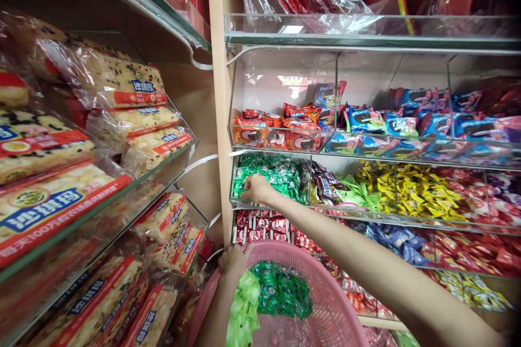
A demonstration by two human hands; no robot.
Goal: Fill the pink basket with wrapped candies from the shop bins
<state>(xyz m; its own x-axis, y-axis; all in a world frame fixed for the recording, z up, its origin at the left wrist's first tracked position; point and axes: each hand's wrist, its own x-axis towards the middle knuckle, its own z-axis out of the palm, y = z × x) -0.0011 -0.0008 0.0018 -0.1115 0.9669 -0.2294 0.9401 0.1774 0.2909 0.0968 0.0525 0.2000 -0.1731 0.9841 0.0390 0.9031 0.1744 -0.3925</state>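
Observation:
My right hand point(259, 190) reaches into a shelf bin of green wrapped candies point(280, 173); its fingers are curled together, and whatever is between them is too small to make out. Lower down, my left hand point(235, 261) is closed over the rim of a pink perforated basket point(325, 276). Inside that basket lie dark green packets point(280, 288) on the bottom and light green packets point(244, 309) at the left, partly behind my left forearm.
Packaged puffed-rice cakes point(52, 200) fill glass shelves at the left. Yellow candies point(415, 187), dark brown bars point(328, 185) and blue packets point(366, 119) sit in neighbouring bins. A wooden post point(222, 92) and glass shelf edges point(366, 40) stand near my arms.

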